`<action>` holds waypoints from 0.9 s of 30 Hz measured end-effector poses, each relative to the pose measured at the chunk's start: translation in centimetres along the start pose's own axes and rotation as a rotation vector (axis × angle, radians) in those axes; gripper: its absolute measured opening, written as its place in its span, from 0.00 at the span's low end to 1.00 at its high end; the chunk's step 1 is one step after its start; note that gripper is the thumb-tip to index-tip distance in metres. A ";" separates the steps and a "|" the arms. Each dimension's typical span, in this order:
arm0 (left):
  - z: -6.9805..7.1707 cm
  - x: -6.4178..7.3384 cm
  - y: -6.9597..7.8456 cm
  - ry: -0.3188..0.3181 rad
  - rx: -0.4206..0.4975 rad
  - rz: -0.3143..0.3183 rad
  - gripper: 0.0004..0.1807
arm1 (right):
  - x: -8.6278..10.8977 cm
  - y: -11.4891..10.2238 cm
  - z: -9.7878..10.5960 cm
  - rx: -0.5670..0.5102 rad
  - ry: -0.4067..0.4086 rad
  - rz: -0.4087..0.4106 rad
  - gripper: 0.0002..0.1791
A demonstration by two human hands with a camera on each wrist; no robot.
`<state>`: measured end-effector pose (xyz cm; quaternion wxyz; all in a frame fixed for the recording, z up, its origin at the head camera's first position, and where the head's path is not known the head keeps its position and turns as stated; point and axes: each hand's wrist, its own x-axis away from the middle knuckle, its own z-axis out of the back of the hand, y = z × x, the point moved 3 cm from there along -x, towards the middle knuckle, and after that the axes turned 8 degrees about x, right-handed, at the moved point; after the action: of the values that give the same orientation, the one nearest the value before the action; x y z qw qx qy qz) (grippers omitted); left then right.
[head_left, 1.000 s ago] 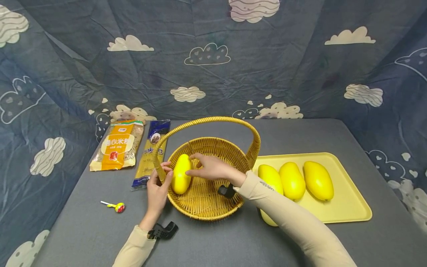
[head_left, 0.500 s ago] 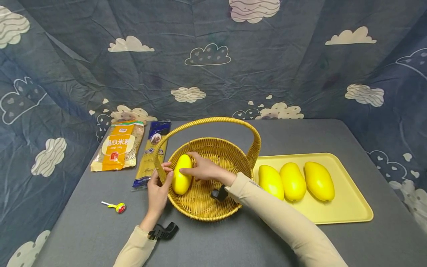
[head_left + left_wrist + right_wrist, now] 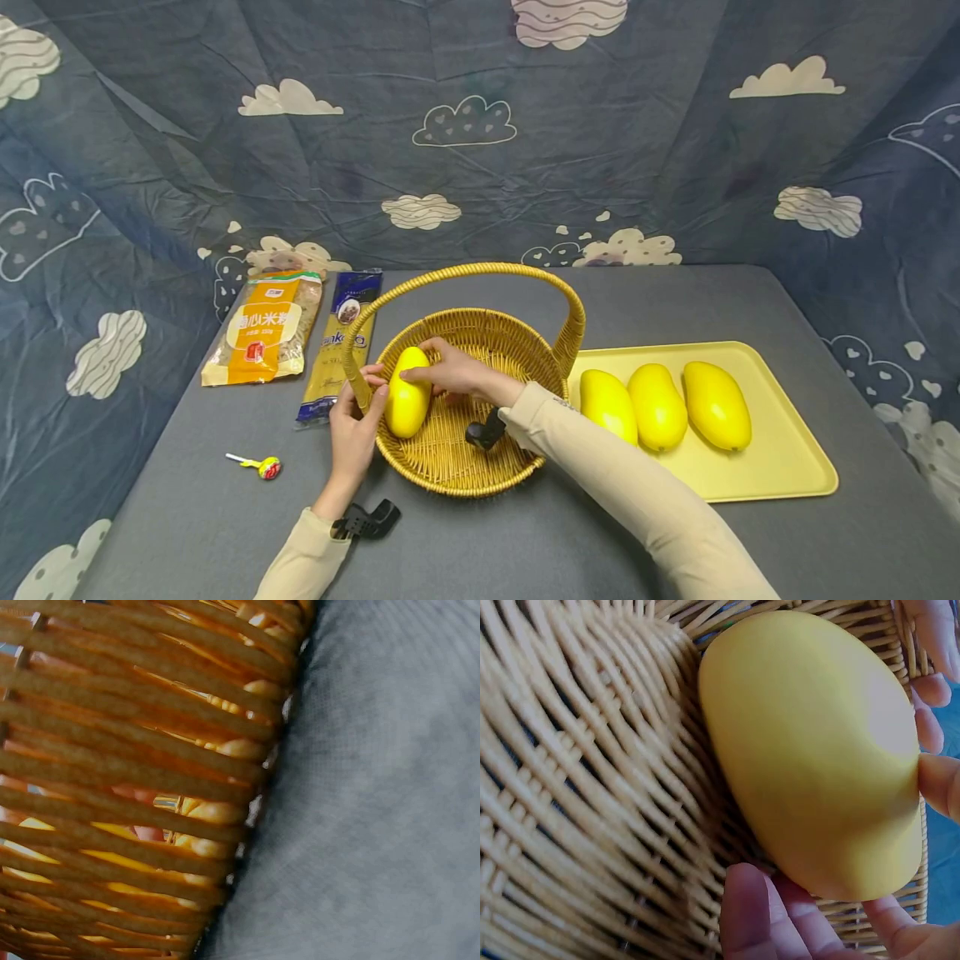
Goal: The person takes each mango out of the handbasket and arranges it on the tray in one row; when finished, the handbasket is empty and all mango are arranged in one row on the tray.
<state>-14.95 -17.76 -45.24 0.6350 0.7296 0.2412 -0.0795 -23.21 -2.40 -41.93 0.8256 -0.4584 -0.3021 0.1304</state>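
Note:
A yellow mango (image 3: 406, 404) lies against the left inner wall of the round wicker basket (image 3: 465, 475). My right hand (image 3: 459, 371) reaches into the basket and holds this mango, thumb on its upper side. In the right wrist view the mango (image 3: 810, 750) has the right hand's fingers (image 3: 746, 911) curled at its lower end, with the thumb at its right side. My left hand (image 3: 356, 429) grips the basket's left rim at the foot of the tall handle (image 3: 480, 268). The left wrist view is filled by the basket's outer weave (image 3: 120, 757), the hand mostly hidden.
Right of the basket, a pale yellow tray (image 3: 787, 450) bears three more mangoes (image 3: 657, 407). To the left lie an orange-labelled bag (image 3: 262, 329), a blue and gold pack (image 3: 341, 350) and a lollipop (image 3: 258, 464). A cloud-patterned cloth (image 3: 645, 167) hangs behind the table.
My right hand has shifted slightly left and closed in on the mango, its thumb now farther over the top. The left hand, basket and mango have stayed nearly in place.

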 end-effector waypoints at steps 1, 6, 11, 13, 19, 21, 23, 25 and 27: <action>0.0 0.0 0.0 0.000 -0.002 0.000 0.06 | 0.0 0.0 0.0 -0.008 -0.002 0.002 0.34; 0.0 0.0 0.0 0.002 -0.003 0.004 0.06 | 0.2 -0.2 -0.1 -0.057 -0.010 0.019 0.34; 0.1 0.0 0.0 0.001 0.001 0.006 0.05 | 0.3 -0.3 -0.2 -0.129 -0.027 0.044 0.32; 0.1 0.0 -0.1 0.001 -0.001 0.005 0.05 | 0.3 -0.4 -0.2 -0.155 -0.033 0.051 0.32; 0.1 0.0 -0.1 0.001 -0.005 -0.006 0.05 | 0.5 -0.6 -0.3 -0.197 -0.042 0.041 0.30; 0.0 0.0 -0.1 0.001 0.002 -0.005 0.05 | 0.6 -0.6 -0.3 -0.200 -0.044 0.040 0.30; 0.0 0.0 -0.1 0.003 0.004 -0.002 0.05 | 0.6 -0.4 -0.3 -0.182 -0.043 0.041 0.31; 0.0 0.1 -0.1 0.004 0.007 0.000 0.06 | 0.6 -0.3 -0.2 -0.153 -0.043 0.044 0.31; 0.0 0.0 -0.1 0.004 0.009 -0.002 0.06 | 0.7 -0.2 -0.1 -0.125 -0.042 0.049 0.32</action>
<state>-14.94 -17.74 -45.31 0.6309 0.7325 0.2431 -0.0798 -22.61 -2.22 -41.49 0.7854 -0.5134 -0.3158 0.1410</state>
